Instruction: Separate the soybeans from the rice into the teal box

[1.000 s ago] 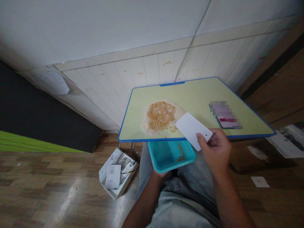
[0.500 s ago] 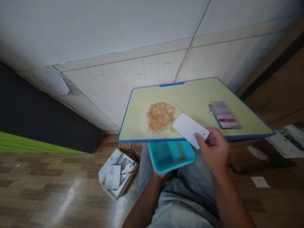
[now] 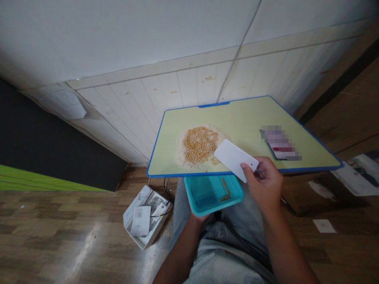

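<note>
A pile of soybeans (image 3: 199,146) lies over and among rice grains (image 3: 181,156) on the left half of a pale green table (image 3: 242,118) with a blue rim. My right hand (image 3: 265,181) pinches a flat white plastic card (image 3: 236,158) with a small hole near one corner; the card's far end is at the pile's right edge. Below the table's front edge, my left hand (image 3: 200,217) holds a teal plastic tray (image 3: 204,197). Most of that hand is hidden under the tray. A short line of soybeans (image 3: 225,190) lies in the tray's right part.
A phone with a blurred screen (image 3: 280,144) lies on the table's right side. On the wooden floor to the left stands an open white box (image 3: 146,217) with cables and papers. A white wall (image 3: 189,85) rises behind the table.
My right hand and the white card have shifted slightly up and to the left. The tray, my left hand and the pile look the same.
</note>
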Demonstrator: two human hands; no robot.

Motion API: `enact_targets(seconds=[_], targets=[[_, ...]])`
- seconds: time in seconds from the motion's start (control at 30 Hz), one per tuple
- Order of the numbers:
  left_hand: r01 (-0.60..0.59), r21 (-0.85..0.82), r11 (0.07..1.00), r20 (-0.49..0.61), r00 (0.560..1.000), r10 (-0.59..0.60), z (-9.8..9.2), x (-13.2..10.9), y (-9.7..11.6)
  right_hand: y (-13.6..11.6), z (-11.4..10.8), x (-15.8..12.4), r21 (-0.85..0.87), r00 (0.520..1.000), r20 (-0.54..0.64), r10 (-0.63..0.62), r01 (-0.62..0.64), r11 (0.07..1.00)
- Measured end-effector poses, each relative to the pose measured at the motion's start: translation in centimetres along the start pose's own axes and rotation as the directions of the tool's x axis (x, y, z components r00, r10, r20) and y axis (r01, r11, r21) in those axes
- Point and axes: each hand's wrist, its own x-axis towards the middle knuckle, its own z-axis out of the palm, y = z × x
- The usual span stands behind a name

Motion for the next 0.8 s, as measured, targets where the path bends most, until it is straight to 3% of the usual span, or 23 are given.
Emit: enact_targets(seconds=[0.3, 0.6, 0.8], targets=[[0.015, -0.051, 0.999, -0.007, 1.0, -0.015, 0.5, -0.2, 0.2, 0.1, 0.3, 0.1, -0.007, 1.0, 0.016, -0.017, 0.017, 1.0], [0.019, -0.045, 0.999, -0.018, 1.0, -0.02, -0.2, 0.1, -0.2, 0.1, 0.5, 0.3, -0.03, 1.0, 0.002, -0.029, 0.029, 0.999], [0.002, 0.009, 1.0, -0.047, 0.999, -0.001, 1.0, -0.4, 0.3, 0.0, 0.5, 0.5, -0.045, 0.999, 0.034, -0.033, 0.035, 0.998]])
